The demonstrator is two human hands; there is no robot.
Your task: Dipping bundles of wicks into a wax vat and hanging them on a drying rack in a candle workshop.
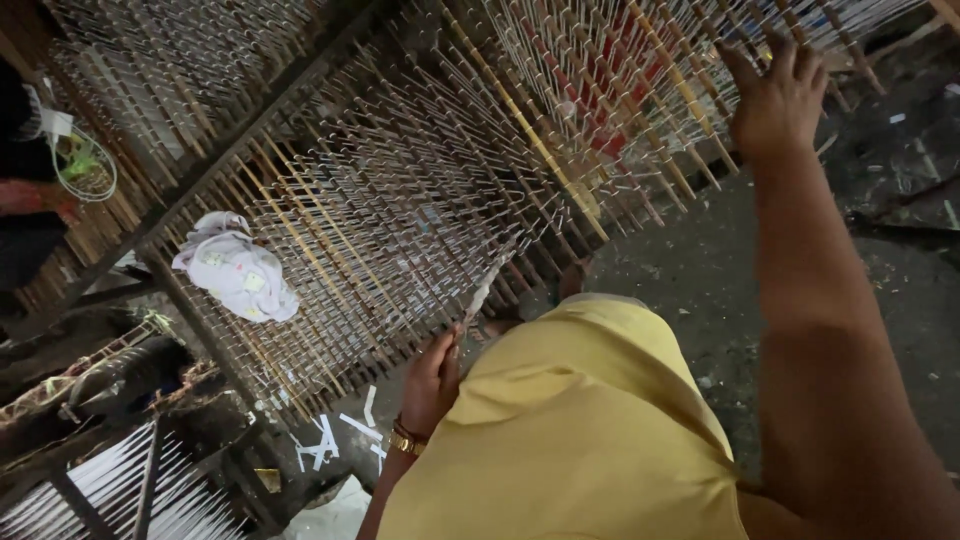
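Note:
A big rack of bamboo slats, strung with rows of thin white sticks, leans in front of me. My left hand, with a gold band on the wrist, is closed at the rack's lower edge on a thin white strip that points up into the rows. My right hand reaches far out to the rack's upper right part. Its fingers are spread and rest against the slats, with nothing held. My yellow shirt fills the bottom middle.
A crumpled white cloth lies on the rack's left part. At the left edge another person's arm is beside a green wire basket. White scraps litter the dark floor. A second rack lies bottom left.

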